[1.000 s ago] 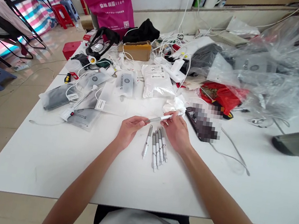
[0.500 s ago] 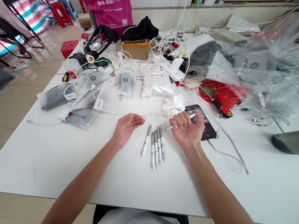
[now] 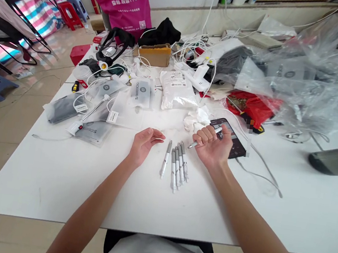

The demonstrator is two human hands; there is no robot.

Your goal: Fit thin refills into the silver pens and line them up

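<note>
Left hand [image 3: 145, 146] lies open, palm up, fingers loosely curled, empty, just left of the pens. Right hand [image 3: 211, 147] is curled narrow around one grey-and-white pen [image 3: 192, 145], its tip poking out past the fingers toward the group and its other end showing near the thumb. That pen is off the worktop [image 3: 55, 177], held just above a dark phone [image 3: 232, 146] that the right hand partly covers.

The pen group [image 3: 175, 171] lies mid-worktop, between the hands, nearer the near edge than the far one. About five pens, exact count unclear because they overlap, all pointing roughly toward the far edge, one a little apart on the left. Neither hand touches them.

So far: one pen up in the right hand, the rest still on the worktop. A crumpled tissue [image 3: 193, 120] sits just beyond the right hand. Toward the far edge are white packets [image 3: 177, 91], grey printed pouches [image 3: 140, 93], tangled white cables [image 3: 187, 53] and, at the far right corner, clear plastic sheeting [image 3: 303, 86].
</note>
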